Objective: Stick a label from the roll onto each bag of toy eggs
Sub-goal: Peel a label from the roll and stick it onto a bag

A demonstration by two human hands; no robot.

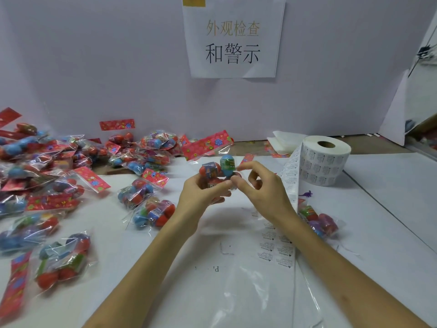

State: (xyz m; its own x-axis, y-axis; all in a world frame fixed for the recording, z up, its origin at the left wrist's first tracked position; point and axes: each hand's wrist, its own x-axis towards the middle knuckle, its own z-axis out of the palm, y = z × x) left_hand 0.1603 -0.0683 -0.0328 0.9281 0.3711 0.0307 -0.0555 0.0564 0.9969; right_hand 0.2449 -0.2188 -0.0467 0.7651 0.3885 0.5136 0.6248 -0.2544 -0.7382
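Bag [216, 171] between left fingers [218, 187], right fingers [236, 180]

Egg bag [218, 172] aloft, label roll [325, 159] beside

both hands [203, 192] [264, 185] hold a bag of toy eggs [218, 170] beside the label roll [324, 159]

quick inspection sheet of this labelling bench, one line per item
surface: white-covered table, a clear plastic sheet lying at the near edge
job's things: held bag of toy eggs mid-table; label roll on end at right, its strip trailing toward the person; pile of bags at left; one bag beside the right forearm
clutter: small purple toy by the strip; folded white paper behind the roll
hands: left hand grips the held bag; right hand pinches it; any label there too small to tell
cables: nothing seen
surroundings: white partition with a printed sign
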